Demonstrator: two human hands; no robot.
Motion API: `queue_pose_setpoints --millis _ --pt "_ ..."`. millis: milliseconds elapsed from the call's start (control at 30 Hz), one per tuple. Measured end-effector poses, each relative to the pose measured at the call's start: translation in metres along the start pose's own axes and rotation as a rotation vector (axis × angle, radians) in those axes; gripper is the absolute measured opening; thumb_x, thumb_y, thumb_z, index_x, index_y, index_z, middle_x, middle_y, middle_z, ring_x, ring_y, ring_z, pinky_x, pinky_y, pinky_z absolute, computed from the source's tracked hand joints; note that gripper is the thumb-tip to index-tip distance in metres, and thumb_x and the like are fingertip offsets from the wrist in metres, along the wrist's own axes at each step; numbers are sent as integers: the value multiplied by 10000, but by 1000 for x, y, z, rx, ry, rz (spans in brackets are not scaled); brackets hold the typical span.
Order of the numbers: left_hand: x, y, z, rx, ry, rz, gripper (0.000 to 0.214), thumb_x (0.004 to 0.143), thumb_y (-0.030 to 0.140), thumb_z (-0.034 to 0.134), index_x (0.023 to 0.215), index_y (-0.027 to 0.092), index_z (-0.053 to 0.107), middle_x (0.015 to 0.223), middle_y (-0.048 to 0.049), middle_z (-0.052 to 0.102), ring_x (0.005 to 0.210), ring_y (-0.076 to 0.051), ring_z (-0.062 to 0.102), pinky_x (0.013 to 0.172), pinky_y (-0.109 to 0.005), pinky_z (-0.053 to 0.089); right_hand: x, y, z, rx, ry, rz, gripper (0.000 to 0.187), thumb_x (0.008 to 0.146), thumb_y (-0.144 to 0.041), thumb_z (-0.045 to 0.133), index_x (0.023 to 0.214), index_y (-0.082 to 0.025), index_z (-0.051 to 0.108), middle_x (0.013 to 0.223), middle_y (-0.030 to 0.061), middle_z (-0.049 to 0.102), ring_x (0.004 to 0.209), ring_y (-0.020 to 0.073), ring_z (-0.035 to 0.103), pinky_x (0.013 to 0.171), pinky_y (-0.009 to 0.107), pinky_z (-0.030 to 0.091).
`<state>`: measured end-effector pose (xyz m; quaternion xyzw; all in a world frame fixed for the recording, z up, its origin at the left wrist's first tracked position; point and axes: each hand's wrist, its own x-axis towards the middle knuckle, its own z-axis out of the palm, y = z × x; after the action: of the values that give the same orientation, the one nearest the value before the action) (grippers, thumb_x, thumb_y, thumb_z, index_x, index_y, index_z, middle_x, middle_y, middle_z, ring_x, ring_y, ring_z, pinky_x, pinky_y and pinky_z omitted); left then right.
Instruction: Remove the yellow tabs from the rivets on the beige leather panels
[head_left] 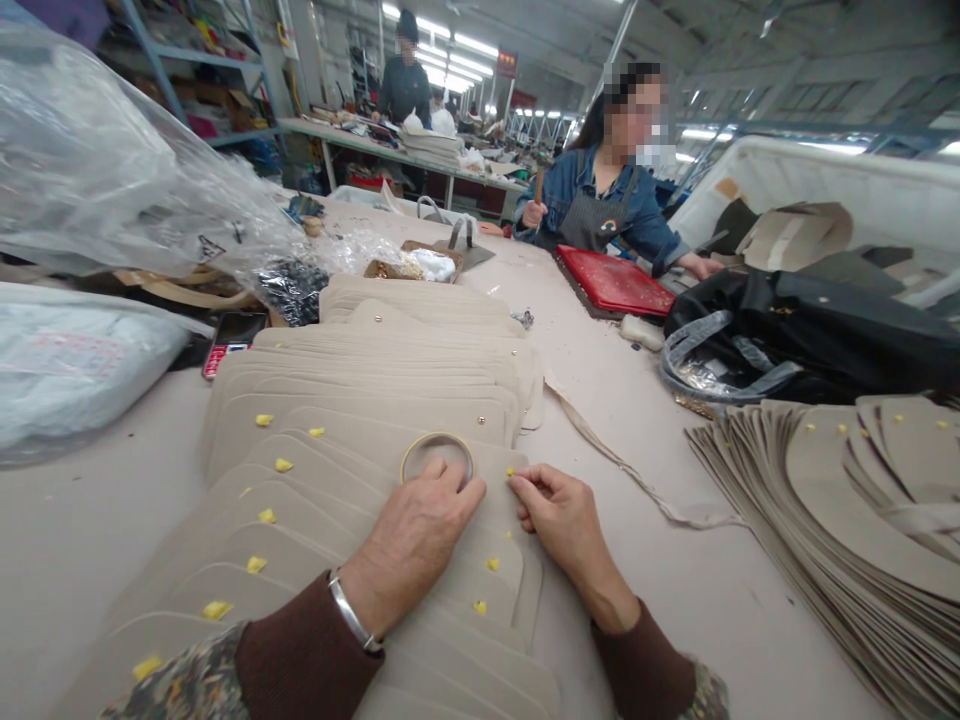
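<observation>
Overlapping beige leather-like panels point(360, 400) are fanned out on the table in front of me. Small yellow tape pieces point(256, 565) dot their left and right sides, and a few panels farther up show a small metal stud point(481, 420). My left hand point(420, 530) rests over the panels, fingers curled on a roll of yellow tape point(437, 436) that lies on its side edge or flat; I cannot tell which. At the right edge of a panel, my right hand point(559, 515) pinches a small yellow tape bit point(510, 471) between thumb and forefinger.
More beige panels point(810, 500) are stacked at the right, near a black bag point(817, 330). A fabric strip point(622, 460) trails between the piles. Plastic-wrapped bundles point(82, 360) and a phone point(232, 340) lie left. Across the table, a co-worker point(607, 180) holds a tool beside a red board point(611, 280).
</observation>
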<state>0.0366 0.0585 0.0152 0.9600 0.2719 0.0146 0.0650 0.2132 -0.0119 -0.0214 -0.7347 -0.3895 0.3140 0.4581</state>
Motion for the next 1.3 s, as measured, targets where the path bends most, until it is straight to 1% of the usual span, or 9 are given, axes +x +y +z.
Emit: queue_pose_setpoints --millis 133,300,500,567,667,833,1000,1133,1300 --pt "0 0 -1 -4 -18 -8 176 914 66 418 934 181 550 898 -61 543 840 -219 499 686 -326 501 3 -4 6 -93 42 -7 274 798 -421 615 712 -167 670 464 -39 538 377 107 514 346 180 419" --pt "1 -1 2 -15 -17 -11 188 902 46 415 929 181 543 881 -56 543 832 -219 505 692 -329 494 7 -5 8 -116 26 -54 245 822 -401 583 800 -179 684 516 -38 576 359 103 507 350 190 408" --pt "-5 1 6 -34 61 1 140 919 84 429 899 196 511 867 -38 549 823 -214 518 673 -314 487 6 -4 0 -295 -8 -294 248 849 -382 543 805 -194 700 712 31 707 655 182 656 616 262 527" --pt "-6 1 7 -22 86 -2 108 914 99 454 913 197 502 873 -37 553 832 -219 522 657 -311 485 7 0 -5 -325 -19 -333 259 853 -405 541 869 -201 699 760 38 714 690 192 662 663 286 535" --pt "-7 0 5 3 99 5 87 902 107 477 908 193 489 875 -39 555 817 -219 522 617 -301 476 11 4 -11 -406 70 -435 297 847 -433 555 989 -203 677 868 53 707 674 187 649 665 308 533" --pt "-8 -1 -9 -4 94 -13 130 895 68 450 907 194 481 865 -34 556 801 -210 523 619 -295 469 14 -22 -20 -407 21 -604 270 913 -334 443 976 -209 674 975 71 711 919 205 663 829 323 515" --pt "-11 -5 -21 -4 50 -3 198 870 11 418 914 187 498 854 -43 563 792 -210 538 638 -308 471 25 -55 -22 -434 -33 -480 307 923 -263 391 993 -194 681 844 48 722 798 187 682 743 299 519" --pt "-11 -8 -21 -2 30 -12 191 888 22 407 891 179 515 848 -46 582 791 -197 556 638 -285 469 31 -54 -18 -476 -115 -462 276 913 -229 417 998 -204 678 911 50 735 852 200 684 781 323 515" --pt "-23 -14 -36 -46 134 10 244 917 40 381 925 184 578 847 -35 625 758 -166 575 687 -276 494 19 -58 -3 -590 -134 -649 251 906 -134 439 1046 -177 644 1003 85 701 958 197 633 883 331 477"
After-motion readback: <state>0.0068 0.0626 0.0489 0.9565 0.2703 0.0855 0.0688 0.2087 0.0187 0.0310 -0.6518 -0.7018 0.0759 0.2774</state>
